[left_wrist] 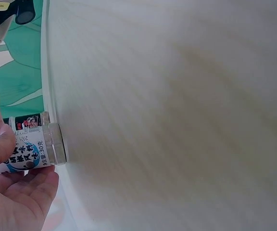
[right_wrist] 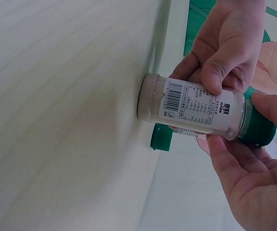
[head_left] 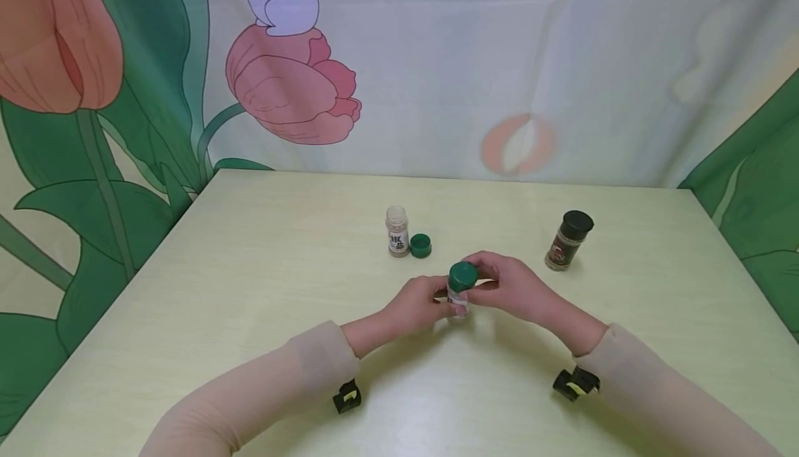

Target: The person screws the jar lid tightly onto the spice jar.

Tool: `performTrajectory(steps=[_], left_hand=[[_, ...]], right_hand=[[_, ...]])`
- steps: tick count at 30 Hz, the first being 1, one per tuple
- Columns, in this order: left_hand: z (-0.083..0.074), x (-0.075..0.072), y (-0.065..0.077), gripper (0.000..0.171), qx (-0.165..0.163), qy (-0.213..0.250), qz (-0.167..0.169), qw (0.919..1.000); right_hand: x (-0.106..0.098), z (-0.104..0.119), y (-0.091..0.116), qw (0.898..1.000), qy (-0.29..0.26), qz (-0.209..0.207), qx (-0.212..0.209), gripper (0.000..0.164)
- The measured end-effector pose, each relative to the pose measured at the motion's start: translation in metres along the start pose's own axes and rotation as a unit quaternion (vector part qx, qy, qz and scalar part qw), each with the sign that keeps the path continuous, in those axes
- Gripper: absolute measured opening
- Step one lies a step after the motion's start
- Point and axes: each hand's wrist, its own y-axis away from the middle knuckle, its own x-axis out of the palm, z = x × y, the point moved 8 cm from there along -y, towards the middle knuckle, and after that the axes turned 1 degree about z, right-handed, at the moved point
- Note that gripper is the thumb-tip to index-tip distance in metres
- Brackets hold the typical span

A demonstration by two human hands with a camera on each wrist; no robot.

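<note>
A clear spice jar (right_wrist: 196, 108) with a white printed label and a green cap (head_left: 463, 276) is between both hands. My left hand (head_left: 415, 302) grips the jar's body low down, thumb across the label. From the right, my right hand (head_left: 513, 286) pinches at the cap, and its fingers also reach the jar's neck. The jar stands nearly upright, its base at or close to the tabletop. In the left wrist view, the label (left_wrist: 25, 154) faces the camera, while the cap is hidden there.
Behind the hands stands an uncapped spice jar (head_left: 397, 232), with a loose green cap (head_left: 421, 245) beside it. Farther right is a dark-labelled jar (head_left: 566, 240) with a black lid. A printed cloth (head_left: 437, 82) hangs behind the pale table (head_left: 262, 249).
</note>
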Motion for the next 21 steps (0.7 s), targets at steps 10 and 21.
performTrajectory(steps=[10, 21], left_hand=[[0.0003, -0.0004, 0.0000, 0.026, -0.002, 0.004, 0.000, 1.0000], [0.0004, 0.0005, -0.0008, 0.029, -0.007, -0.001, -0.001, 1.0000]], right_hand=[[0.0013, 0.0003, 0.0017, 1.000, -0.016, -0.013, 0.001, 0.046], [-0.0007, -0.0004, 0.0053, 0.998, -0.031, 0.049, -0.008, 0.053]])
